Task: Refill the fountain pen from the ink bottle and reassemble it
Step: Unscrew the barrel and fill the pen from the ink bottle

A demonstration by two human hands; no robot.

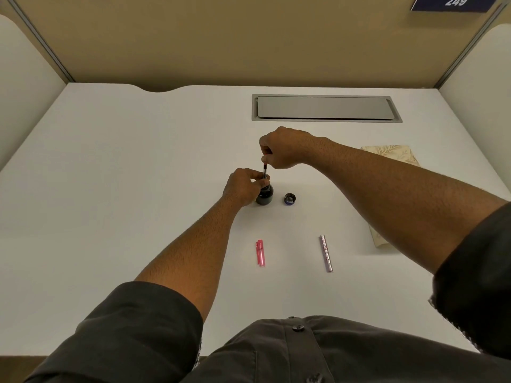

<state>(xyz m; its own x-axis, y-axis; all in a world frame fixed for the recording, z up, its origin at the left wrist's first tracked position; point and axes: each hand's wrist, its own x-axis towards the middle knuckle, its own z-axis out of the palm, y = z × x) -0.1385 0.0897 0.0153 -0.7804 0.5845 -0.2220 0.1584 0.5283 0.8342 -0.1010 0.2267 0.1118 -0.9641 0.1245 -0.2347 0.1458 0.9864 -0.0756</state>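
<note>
White tabletop (138, 167) fills the frame, boxed in by tan partition walls. At centre stands the ink bottle (264, 195), dark and upright, with its cap (289, 199) just beside it to the right. The left hand (243, 186) curls around the bottle's neck, and the right hand (282, 149) pinches the top of the thin pen section (265, 170) — it stands upright with its lower end in the bottle's mouth. Lower in the frame lie a pink pen cap (260, 253) and, well apart to the right, a lilac barrel (325, 253). A folded patterned cloth (392, 154) sits at the right, partly behind the forearm.
</note>
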